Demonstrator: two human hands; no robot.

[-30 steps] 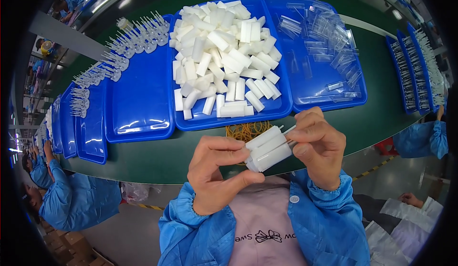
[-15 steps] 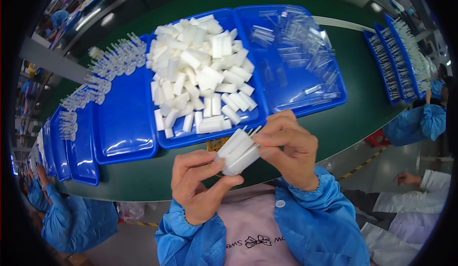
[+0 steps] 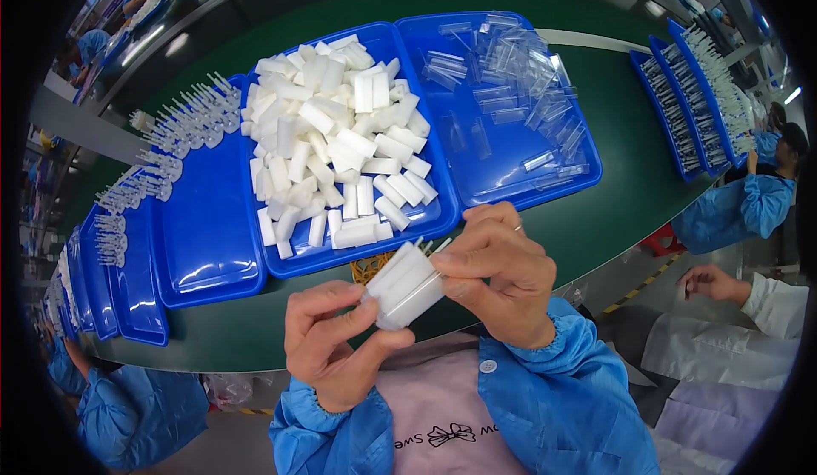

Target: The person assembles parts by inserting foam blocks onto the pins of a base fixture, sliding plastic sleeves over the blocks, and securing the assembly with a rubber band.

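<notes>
Here's the white block [image 3: 407,289], long axis slanting from lower left to upper right, thin rods [image 3: 420,243] poking from its upper end; the half-curled left hand [image 3: 330,347] pinches the lower end, the right hand's [image 3: 504,272] closed fingertips grip the upper right, block between both hands.

Trays [image 3: 208,245] of smooth, glossy plastic throw back bright highlights; the tabletop [image 3: 621,134] is smooth and duller. Blocks [image 3: 317,117] look matt and foam-like, strips [image 3: 511,116] are clear, shiny plastic, and the held piece [image 3: 410,298] shows both finishes. The jacket [image 3: 562,398] is creased cloth with a faint sheen, the shirt [image 3: 434,390] matt cloth.
</notes>
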